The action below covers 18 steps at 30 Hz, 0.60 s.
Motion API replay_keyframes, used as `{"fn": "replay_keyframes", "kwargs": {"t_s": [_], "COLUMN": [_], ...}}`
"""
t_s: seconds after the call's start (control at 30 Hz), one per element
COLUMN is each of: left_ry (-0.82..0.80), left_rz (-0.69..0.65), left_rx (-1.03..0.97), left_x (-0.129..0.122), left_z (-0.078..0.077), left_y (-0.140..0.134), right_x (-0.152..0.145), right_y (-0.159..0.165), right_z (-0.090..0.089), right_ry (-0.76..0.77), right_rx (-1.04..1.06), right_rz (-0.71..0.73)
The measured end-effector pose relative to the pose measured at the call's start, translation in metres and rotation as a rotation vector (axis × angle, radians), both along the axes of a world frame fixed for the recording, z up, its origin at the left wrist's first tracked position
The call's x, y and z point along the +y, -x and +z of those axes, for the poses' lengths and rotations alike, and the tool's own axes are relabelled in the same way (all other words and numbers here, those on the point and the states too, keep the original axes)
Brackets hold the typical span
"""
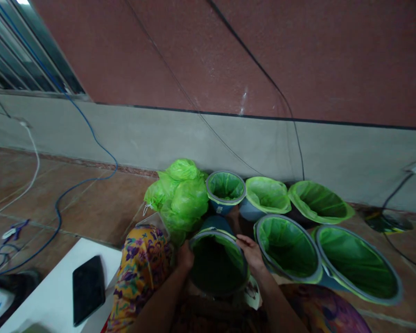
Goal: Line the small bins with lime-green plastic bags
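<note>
A blue trash bin point(217, 223) with a grey rim and a green liner is tilted toward me between my knees, its dark mouth facing up at me. My left hand point(185, 256) is closed on the bin's left side, its fingers partly hidden in shadow. On the right, my right hand point(251, 250) grips the rim, fingers at the liner's edge. Close by on that side stands a lined bin with a grey rim point(257, 231). Beyond my left hand lies a heap of bright green plastic bags point(185, 194).
Other lined bins stand along the wall: a small blue one point(221, 208), a pale one point(251, 212), a dark one point(300, 215) and a large one point(398, 282) at right. A phone point(88, 289) lies on a white surface point(60, 286). A blue cable point(58, 215) crosses the floor.
</note>
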State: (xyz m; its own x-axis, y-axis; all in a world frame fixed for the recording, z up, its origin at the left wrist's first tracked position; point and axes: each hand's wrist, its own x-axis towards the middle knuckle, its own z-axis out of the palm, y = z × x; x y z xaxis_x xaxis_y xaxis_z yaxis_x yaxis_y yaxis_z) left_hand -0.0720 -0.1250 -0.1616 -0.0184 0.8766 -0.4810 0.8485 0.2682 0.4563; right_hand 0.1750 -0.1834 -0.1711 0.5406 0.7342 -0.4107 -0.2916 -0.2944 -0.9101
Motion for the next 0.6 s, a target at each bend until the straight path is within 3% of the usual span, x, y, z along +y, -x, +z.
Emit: {"fn": "replay_keyframes", "kwargs": {"t_s": [0.17,0.27,0.4,0.6], "left_ry": [-0.029,-0.026,0.063,-0.006], "left_rz": [-0.045,0.004,0.033,0.070], "left_rx": [0.038,-0.067,-0.216,-0.120], "left_x": [0.002,0.000,-0.004,-0.001], "left_z": [0.005,0.002,-0.005,-0.006], "left_y": [-0.001,-0.001,0.001,0.000], "right_x": [-0.003,-0.008,-0.012,-0.010], "right_y": [-0.001,-0.008,-0.010,0.000], "right_z": [-0.010,-0.017,-0.012,-0.005], "right_ry": [0.013,0.058,0.090,-0.016], "right_rx": [0.063,0.058,0.058,-0.021], "right_rz": [-0.146,-0.193,-0.145,-0.054]}}
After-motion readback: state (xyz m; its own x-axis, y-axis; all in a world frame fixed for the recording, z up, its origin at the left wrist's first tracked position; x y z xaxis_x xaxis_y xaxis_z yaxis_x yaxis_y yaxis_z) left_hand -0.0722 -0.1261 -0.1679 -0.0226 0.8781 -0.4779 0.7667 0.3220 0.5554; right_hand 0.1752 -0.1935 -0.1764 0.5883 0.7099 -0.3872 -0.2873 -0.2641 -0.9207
